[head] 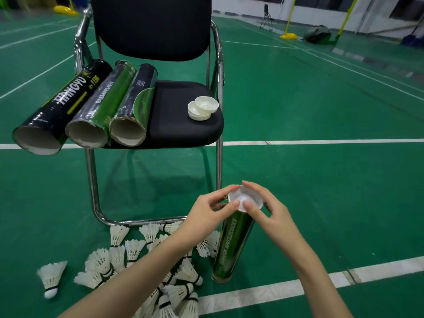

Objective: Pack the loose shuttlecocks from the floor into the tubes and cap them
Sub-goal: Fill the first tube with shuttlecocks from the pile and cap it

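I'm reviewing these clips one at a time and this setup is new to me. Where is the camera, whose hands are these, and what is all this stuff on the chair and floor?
There is no machine here. A person wears one wide-angle camera on the head, looking down at their own bare hands. The left hand and right hand both pinch a white cap at the top of a green tube, which stands on the green court floor. Whether the cap is fully seated is unclear. Loose shuttlecocks lie piled on the floor at lower left. On the black chair lie three open tubes side by side, mouths toward the camera, and a small stack of spare caps.
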Demonstrator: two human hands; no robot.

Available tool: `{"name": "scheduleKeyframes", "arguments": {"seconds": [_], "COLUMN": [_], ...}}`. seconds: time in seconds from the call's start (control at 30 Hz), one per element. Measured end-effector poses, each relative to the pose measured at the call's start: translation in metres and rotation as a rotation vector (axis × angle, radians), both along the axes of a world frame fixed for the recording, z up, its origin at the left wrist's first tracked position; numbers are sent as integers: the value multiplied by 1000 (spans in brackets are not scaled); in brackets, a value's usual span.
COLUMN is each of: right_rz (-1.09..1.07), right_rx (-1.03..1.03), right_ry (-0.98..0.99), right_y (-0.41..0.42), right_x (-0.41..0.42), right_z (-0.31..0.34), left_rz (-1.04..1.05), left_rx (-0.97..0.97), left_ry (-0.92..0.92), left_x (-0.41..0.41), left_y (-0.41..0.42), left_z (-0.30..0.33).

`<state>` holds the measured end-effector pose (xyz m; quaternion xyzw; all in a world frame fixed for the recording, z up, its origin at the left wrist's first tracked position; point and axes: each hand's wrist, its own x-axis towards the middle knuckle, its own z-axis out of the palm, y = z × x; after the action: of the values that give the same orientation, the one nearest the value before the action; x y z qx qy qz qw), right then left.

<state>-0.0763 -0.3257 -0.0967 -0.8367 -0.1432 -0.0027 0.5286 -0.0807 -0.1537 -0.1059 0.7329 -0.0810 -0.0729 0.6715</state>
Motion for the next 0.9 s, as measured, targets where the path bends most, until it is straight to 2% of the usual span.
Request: {"name": "scheduleKeyframes", "arguments": {"seconds": [0.1,0.33,0.47,0.57,0.7,0.83,0.9], "right_rz": [33,73,35,-135,-121,-153,-164], "right_rx": [77,106,92,-16,6,0,-2], "right_ry": [78,34,69,152,329,173,73], "right_y": [-1,13,12,7,7,0,-5], "right_x": [-1,-10,-10,-15,-29,-44,-49], "right_z": [4,-4,6,4,6,22,42], "left_rz": [-21,-3,-11,43,-1,-7,-11], "left_rx": [26,-19,-111,-262,-214,-306,-336], "left_ry": [9,70,205,368,479,491,440], "left_x": [-4,-13,-19,-19,-23,-31,-30], "left_y": [4,16,12,8,3,-6,-10], "left_z": [3,5,13,14,22,36,53]}}
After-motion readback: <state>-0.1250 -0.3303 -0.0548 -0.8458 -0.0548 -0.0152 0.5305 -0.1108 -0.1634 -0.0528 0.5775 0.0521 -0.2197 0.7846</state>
